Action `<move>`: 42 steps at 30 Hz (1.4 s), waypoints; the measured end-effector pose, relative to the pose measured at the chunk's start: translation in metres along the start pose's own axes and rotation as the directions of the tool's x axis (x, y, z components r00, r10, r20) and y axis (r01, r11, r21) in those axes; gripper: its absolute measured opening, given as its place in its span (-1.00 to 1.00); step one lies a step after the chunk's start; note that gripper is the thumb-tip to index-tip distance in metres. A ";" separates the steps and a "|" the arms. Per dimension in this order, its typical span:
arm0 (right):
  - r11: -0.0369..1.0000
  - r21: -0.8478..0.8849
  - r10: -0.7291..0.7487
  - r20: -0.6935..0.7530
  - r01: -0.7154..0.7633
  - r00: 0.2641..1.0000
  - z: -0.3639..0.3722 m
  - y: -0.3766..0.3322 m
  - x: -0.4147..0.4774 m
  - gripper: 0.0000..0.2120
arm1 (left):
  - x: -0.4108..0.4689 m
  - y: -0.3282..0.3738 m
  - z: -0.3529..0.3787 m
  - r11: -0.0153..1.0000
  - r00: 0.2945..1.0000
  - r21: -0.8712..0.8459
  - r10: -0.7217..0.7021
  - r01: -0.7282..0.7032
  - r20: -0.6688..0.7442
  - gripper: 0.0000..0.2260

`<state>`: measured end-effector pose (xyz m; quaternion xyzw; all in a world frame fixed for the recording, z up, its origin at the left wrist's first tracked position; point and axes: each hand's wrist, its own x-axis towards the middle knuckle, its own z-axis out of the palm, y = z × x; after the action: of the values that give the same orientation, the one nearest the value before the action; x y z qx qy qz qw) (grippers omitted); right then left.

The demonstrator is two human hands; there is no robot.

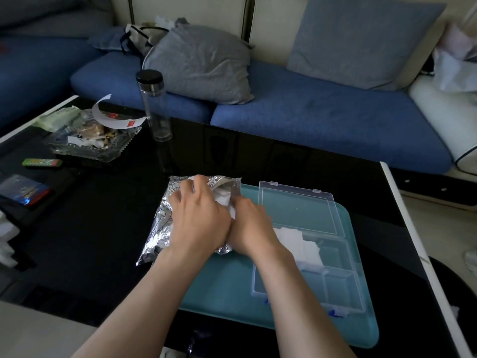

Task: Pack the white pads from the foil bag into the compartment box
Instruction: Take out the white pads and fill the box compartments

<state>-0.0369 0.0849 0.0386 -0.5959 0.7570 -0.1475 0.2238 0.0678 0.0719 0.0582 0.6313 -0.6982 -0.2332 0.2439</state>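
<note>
A crinkled silver foil bag point(161, 226) lies on the dark table, its mouth turned toward the right. My left hand point(200, 218) presses on top of the bag and holds it. My right hand point(251, 224) reaches into the bag's mouth, fingers closed around white pads point(224, 196) that show at the opening. To the right, the clear compartment box point(343, 280) stands open on a teal tray point(227, 288), lid point(299, 208) folded back. A stack of white pads point(302, 244) fills one upper-left compartment; the other compartments look empty.
A tall clear bottle point(154, 104) with a black cap stands behind the bag. A glass dish of scraps point(90, 140) sits at the far left, with small packets point(42, 162) nearby. The blue sofa point(322, 120) runs along the table's far edge.
</note>
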 end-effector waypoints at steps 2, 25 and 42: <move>0.995 0.104 -0.006 -0.025 0.008 1.000 -0.001 0.000 0.001 -0.75 | 0.002 -0.002 0.003 1.000 1.000 -0.003 -0.021 0.021 0.008 -0.65; 0.609 0.755 0.305 0.059 -0.242 0.950 -0.013 0.017 0.004 -0.77 | 0.003 -0.009 0.010 0.981 0.999 0.188 -0.035 0.040 -0.034 -0.62; 0.723 0.669 0.321 -0.108 -0.170 0.941 -0.044 0.042 -0.014 -0.68 | 0.004 -0.007 0.012 0.930 0.998 0.363 -0.064 0.054 0.016 -0.50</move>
<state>-0.0923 0.1070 0.0579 -0.3550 0.7501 -0.4340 0.3507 0.0656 0.0673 0.0449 0.6830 -0.7132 -0.1161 0.1065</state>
